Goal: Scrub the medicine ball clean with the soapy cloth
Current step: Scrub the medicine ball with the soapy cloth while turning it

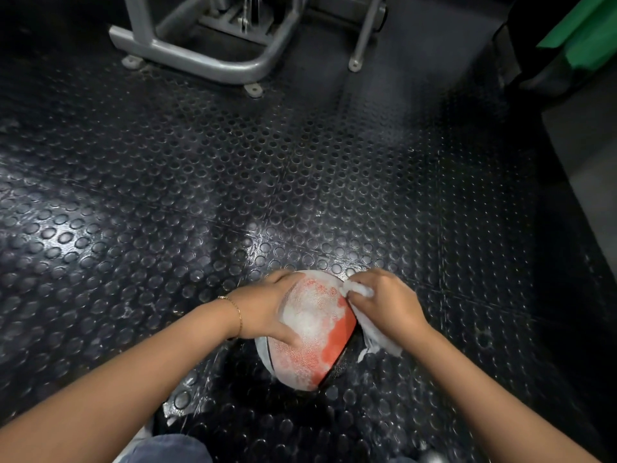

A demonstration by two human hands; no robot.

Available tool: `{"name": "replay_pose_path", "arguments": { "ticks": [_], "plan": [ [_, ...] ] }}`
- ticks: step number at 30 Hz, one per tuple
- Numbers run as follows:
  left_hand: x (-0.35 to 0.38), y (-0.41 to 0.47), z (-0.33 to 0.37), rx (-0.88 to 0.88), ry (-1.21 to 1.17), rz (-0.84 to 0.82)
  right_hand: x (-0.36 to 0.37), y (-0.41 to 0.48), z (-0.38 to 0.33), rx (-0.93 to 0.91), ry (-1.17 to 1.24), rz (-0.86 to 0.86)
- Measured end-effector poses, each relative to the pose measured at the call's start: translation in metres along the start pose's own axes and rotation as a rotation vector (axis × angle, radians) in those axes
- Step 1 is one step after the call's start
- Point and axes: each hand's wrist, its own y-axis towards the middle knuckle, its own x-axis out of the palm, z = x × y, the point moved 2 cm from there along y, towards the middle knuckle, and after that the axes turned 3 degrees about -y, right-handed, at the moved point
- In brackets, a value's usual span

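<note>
– Black rubber, raised round studs: floor (200,195), wet sheen near the middle. What stands at far left?

– Grey metal tube frame (200,58), top left, bolted feet on the floor, well apart from the work. Next entry, a thin gold bracelet (237,312) on the left wrist.

– And the left hand (267,309)?

– Holds the medicine ball (314,332) by its left side. Fingers curve round the far edge, thumb lies across the near face in the foam. It covers the ball's upper left flank.

– Location of the ball?

– On the floor, low centre, between both hands. Orange-red skin, a black panel at lower right, white lather over most of the top, so the surface beneath is largely hidden.

– To its right?

– White cloth (370,329), soapy, bunched against the ball's right edge, a tail hanging to the floor. Right hand (387,302) grips it, fingers curled tight into the fabric; hand and cloth together mask that edge.

– Remaining items?

– Foam flecks (362,355) on the floor just beside the cloth. Blue denim (170,449) at the bottom edge. Green sheet (587,31), top right corner, kind not discernible.
</note>
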Motion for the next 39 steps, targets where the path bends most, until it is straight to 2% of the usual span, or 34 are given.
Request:
{"name": "replay_pose_path", "arguments": {
  "ticks": [3,8,13,18,23,28,33,39],
  "plan": [
    [-0.002,0.003,0.002,-0.001,0.020,0.002,-0.001,0.002,0.000,0.046,-0.034,0.023],
    [-0.003,0.003,-0.001,-0.002,-0.013,0.000,0.004,-0.019,-0.010,-0.058,-0.037,0.034],
    [0.000,0.003,0.005,-0.010,0.034,0.003,0.001,-0.002,-0.003,0.010,-0.072,0.062],
    [-0.001,0.001,-0.001,-0.012,0.018,0.012,0.004,-0.026,-0.016,-0.104,-0.043,0.085],
    [0.003,0.003,0.004,-0.057,0.021,0.029,-0.003,-0.013,-0.012,-0.038,-0.056,0.095],
    [-0.004,0.010,0.008,-0.098,-0.004,0.008,-0.001,-0.029,-0.020,-0.132,-0.120,0.106],
    [-0.005,0.018,0.017,-0.121,-0.010,-0.006,-0.007,-0.006,-0.007,-0.054,-0.127,0.157],
    [-0.012,0.025,0.015,-0.142,-0.059,-0.008,0.004,-0.029,-0.011,-0.267,-0.205,0.225]
  ]
}}
